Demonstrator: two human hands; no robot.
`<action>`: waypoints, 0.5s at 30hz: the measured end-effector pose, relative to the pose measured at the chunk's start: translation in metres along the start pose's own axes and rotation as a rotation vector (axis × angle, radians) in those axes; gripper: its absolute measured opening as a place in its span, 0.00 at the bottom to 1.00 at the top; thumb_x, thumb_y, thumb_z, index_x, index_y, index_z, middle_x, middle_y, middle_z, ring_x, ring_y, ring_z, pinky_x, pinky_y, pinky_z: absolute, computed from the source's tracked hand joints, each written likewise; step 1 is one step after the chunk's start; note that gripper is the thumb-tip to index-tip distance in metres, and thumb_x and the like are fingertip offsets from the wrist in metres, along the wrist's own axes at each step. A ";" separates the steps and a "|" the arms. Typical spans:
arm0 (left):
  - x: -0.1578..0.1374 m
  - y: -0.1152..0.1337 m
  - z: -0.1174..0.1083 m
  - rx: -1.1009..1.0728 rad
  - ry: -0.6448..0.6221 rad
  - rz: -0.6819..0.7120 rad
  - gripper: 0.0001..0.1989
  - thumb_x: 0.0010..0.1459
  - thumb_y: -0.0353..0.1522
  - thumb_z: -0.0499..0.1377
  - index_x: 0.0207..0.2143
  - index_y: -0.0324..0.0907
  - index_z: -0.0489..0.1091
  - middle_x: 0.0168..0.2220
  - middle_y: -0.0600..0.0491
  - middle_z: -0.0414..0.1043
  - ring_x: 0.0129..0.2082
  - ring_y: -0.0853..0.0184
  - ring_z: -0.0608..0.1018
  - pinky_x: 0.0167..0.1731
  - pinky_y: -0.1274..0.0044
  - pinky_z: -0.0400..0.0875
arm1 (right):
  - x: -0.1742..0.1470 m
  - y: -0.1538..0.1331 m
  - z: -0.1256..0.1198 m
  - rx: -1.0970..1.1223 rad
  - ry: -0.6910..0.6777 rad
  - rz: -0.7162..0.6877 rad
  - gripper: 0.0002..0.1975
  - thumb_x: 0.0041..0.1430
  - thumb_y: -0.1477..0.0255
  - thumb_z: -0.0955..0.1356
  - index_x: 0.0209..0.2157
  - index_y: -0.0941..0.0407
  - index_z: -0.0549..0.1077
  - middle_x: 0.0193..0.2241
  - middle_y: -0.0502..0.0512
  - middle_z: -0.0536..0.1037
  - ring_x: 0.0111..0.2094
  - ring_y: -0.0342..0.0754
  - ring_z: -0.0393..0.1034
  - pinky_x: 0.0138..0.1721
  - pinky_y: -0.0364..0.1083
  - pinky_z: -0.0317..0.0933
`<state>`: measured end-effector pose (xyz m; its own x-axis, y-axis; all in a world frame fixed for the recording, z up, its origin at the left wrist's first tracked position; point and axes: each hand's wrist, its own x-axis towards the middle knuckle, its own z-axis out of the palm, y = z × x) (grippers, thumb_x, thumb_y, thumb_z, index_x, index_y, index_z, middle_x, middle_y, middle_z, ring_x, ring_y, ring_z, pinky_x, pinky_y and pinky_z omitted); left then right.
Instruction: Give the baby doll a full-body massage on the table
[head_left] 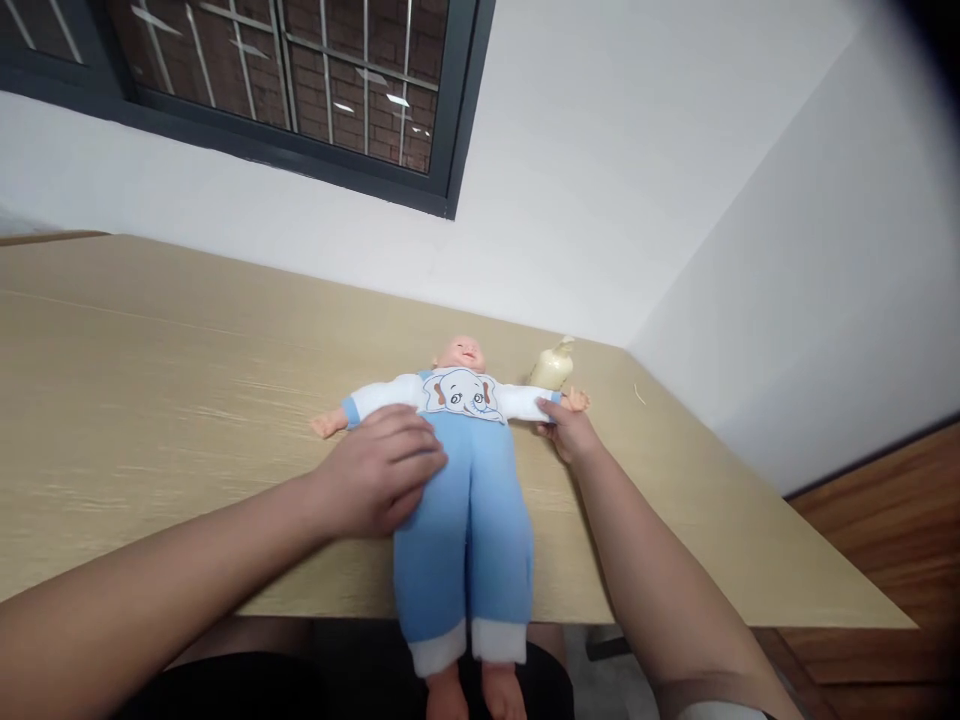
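Observation:
A baby doll (469, 490) lies on its back on the table, its head toward the wall and its feet past the near edge. It wears blue trousers and a white top with an elephant picture (463, 392) on the chest. My left hand (386, 465) rests on the doll's waist and hip at the left side, fingers lying flat over the blue cloth. My right hand (566, 428) pinches the blue cuff of the doll's outstretched arm, just short of its small hand. Part of the right fingers is hidden beneath that sleeve.
A cream, rounded object with a pinched top (553, 367) stands behind the doll's arm on the right. The light wood table (187, 400) reaches a white wall (585, 180) with a barred window (315, 80). A brown wooden panel (892, 520) is at right.

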<state>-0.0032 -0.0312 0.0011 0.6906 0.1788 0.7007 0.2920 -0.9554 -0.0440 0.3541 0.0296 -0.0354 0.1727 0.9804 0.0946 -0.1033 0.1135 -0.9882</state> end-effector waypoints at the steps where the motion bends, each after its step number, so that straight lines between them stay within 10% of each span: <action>1: 0.000 0.006 0.000 -0.073 -0.019 0.055 0.23 0.53 0.26 0.57 0.53 0.43 0.71 0.47 0.46 0.77 0.50 0.55 0.76 0.55 0.58 0.68 | 0.000 0.000 0.000 0.000 0.002 0.002 0.21 0.47 0.66 0.77 0.42 0.52 0.71 0.36 0.50 0.77 0.33 0.44 0.72 0.21 0.38 0.63; 9: -0.005 0.026 0.000 -0.200 -0.443 0.130 0.39 0.43 0.28 0.62 0.61 0.51 0.65 0.68 0.46 0.57 0.67 0.40 0.58 0.61 0.49 0.59 | 0.001 0.002 -0.001 0.011 -0.007 0.020 0.22 0.49 0.66 0.77 0.46 0.52 0.72 0.38 0.53 0.79 0.35 0.46 0.73 0.22 0.38 0.65; 15: -0.014 0.008 0.019 -0.067 -0.260 0.051 0.32 0.55 0.25 0.59 0.62 0.49 0.63 0.65 0.44 0.62 0.65 0.47 0.63 0.59 0.55 0.63 | 0.001 0.004 -0.002 -0.009 -0.005 0.012 0.23 0.49 0.65 0.77 0.46 0.52 0.71 0.39 0.53 0.78 0.36 0.47 0.74 0.23 0.39 0.66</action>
<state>0.0021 -0.0371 -0.0226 0.8527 0.1757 0.4920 0.2135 -0.9767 -0.0212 0.3562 0.0306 -0.0392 0.1664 0.9826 0.0831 -0.0961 0.1000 -0.9903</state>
